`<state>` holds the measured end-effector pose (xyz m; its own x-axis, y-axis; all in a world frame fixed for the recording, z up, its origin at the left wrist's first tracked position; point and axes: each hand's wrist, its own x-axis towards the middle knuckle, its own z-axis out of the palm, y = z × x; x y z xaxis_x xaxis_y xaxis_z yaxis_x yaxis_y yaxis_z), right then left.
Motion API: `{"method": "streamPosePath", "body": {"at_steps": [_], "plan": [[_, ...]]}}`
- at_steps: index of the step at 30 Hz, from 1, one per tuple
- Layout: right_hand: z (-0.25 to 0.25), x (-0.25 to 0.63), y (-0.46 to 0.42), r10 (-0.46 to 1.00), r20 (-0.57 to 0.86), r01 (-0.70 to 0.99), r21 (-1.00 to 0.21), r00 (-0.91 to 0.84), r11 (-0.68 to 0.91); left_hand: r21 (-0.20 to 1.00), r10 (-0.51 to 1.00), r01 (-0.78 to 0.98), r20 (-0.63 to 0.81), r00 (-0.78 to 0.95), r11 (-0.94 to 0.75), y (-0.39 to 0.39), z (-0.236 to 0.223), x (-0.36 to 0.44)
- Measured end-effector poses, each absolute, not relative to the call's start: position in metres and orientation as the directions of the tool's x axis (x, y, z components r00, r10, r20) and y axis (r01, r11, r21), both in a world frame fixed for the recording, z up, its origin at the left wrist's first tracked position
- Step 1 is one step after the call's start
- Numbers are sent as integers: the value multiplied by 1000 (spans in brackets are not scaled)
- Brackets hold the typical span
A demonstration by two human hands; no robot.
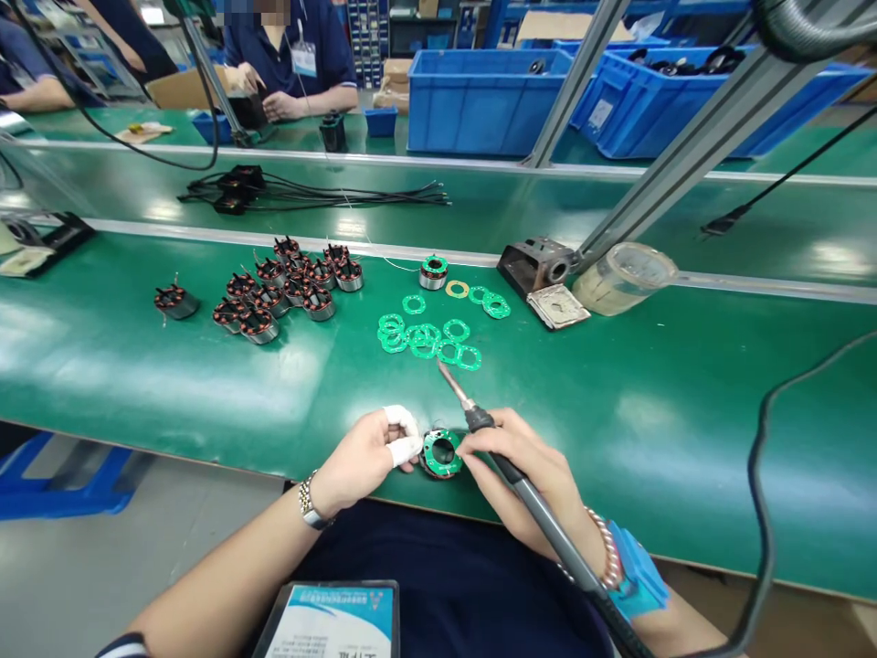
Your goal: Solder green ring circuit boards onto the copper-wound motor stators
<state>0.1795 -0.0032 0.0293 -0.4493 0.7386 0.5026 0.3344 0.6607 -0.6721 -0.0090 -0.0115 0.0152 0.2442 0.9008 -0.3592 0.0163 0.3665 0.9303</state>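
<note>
At the near edge of the green bench (pixel 137 384), a wound stator (pixel 439 461) capped by a green ring (pixel 426 448) sat pinched in the left hand (pixel 360 460), its fingertips taped white. The right hand (pixel 521 471), just beside it, gripped a soldering iron (pixel 541 521), tip toward 11 o'clock. Loose green rings (pixel 425 336) lay at 12 o'clock, further wound stators (pixel 274 288) at 11 o'clock.

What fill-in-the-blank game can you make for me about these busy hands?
1. The right hand holds a ____ iron.
2. A small coil with a ____ ring on top sits between the two hands.
3. The watch is on the ____ wrist.
4. The big bins at the back are ____.

Missing words: soldering, green, left, blue.
</note>
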Motion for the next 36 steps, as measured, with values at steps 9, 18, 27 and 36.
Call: {"method": "streamPosePath", "body": {"at_steps": [9, 18, 27, 36], "plan": [[48, 201, -16, 719, 518, 303, -669, -464, 678, 935, 901, 57, -353, 254, 350, -7, 17, -10], [44, 198, -18, 747, 464, 278, -726, -476, 629, 931, 891, 88, -366, 270, 355, -6, 12, -12], [47, 198, -19, 748, 456, 287, -724, -482, 627, 933, 898, 68, -358, 256, 353, -5, 14, -11], [46, 197, -19, 716, 477, 264, -705, -509, 658, 933, 899, 85, -359, 251, 349, -6, 14, -11]]}}
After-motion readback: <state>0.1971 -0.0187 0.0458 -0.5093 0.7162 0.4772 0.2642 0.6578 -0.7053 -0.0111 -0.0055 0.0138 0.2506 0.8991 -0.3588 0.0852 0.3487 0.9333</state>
